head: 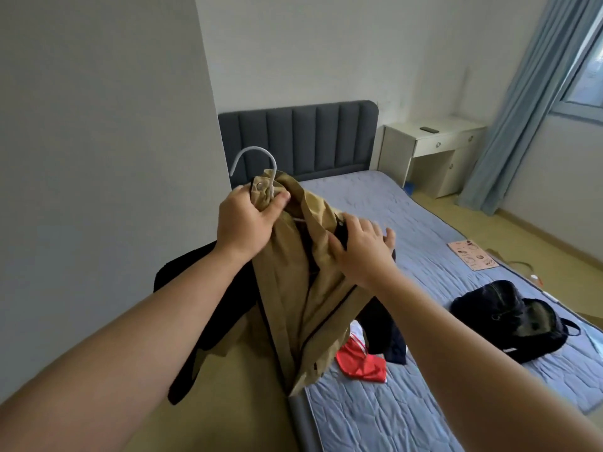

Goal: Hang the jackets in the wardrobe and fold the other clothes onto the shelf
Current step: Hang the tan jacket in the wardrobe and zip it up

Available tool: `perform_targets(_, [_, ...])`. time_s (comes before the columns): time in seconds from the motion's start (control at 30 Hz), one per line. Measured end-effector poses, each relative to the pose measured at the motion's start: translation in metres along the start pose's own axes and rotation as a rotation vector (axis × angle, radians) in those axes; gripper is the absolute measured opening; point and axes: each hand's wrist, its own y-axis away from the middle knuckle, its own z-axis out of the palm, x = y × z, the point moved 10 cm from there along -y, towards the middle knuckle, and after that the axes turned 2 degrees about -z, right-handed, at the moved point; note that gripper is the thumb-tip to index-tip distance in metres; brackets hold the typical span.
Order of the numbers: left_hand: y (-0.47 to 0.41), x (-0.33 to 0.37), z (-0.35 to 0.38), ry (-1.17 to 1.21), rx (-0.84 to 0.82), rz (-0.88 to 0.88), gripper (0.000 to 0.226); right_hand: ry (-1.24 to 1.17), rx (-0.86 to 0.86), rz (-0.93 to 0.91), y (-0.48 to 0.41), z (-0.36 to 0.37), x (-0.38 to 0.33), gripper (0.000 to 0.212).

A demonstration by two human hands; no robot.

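The left hand curls its fingers round the neck of one white hanger and the collar of one tan jacket, held over the bed's left edge. The right hand lays spread fingers on the jacket's shoulder. One red garment lies near that edge, and one black bag lies by the right edge.

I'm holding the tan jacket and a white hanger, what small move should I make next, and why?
Probably draw the shoulder of the tan jacket over the white hanger with your right hand: a bit of hanger arm shows bare beside the collar, while your left hand grips collar and hanger neck.
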Motion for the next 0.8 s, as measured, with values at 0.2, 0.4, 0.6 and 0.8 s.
perform_targets(0.2, [0.014, 0.008, -0.022, -0.097, 0.045, 0.056, 0.036, -0.039, -0.021, -0.222, -0.009, 0.006, -0.056, 0.035])
perform_targets(0.4, [0.043, -0.003, -0.093, -0.177, 0.139, 0.021, 0.024, -0.091, 0.109, -0.485, 0.007, 0.016, -0.156, 0.016])
perform_targets(0.6, [0.112, -0.046, -0.194, -0.479, 0.150, -0.091, 0.039, -0.236, -0.012, -0.541, 0.043, 0.058, -0.241, 0.029])
perform_targets(0.8, [0.218, -0.086, -0.287, -0.607, 0.308, -0.253, 0.031, -0.247, -0.105, -0.586, 0.105, 0.095, -0.333, 0.032])
